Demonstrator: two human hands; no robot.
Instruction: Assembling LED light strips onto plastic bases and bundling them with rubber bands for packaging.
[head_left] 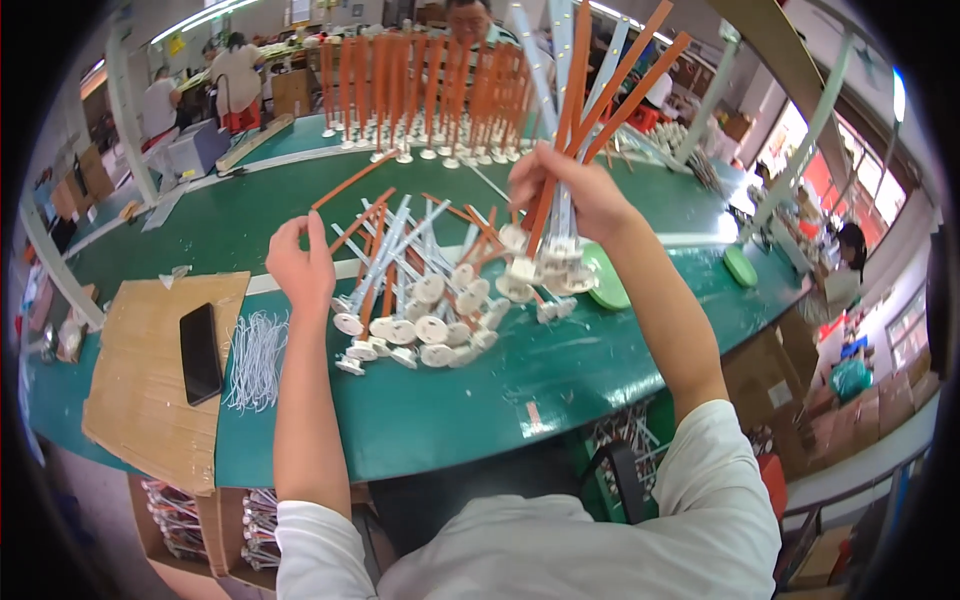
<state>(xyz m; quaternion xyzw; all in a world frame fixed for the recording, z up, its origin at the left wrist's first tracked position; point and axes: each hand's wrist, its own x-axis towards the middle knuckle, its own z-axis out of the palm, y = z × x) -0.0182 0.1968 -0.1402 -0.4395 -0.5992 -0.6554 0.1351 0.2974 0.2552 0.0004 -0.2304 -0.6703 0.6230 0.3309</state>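
My right hand (575, 195) is closed round an upright bundle of long orange and pale blue sticks (612, 85). White round bases (545, 272) hang at the lower end of this bundle, above the table. My left hand (303, 262) is closed in a pinch at the near end of a single orange stick (352, 182), which slants away to the right. Between my hands lies a loose pile of orange and pale blue sticks (385, 255). Their white disc bases (432, 330) face me.
Rows of orange sticks (400, 90) stand on white bases across the table. At left are cardboard (150, 370), a black phone (201, 352) and white ties (258, 362). Green dishes (740, 266) lie at right. Boxes of sticks (180, 520) sit below. A person (468, 20) is opposite.
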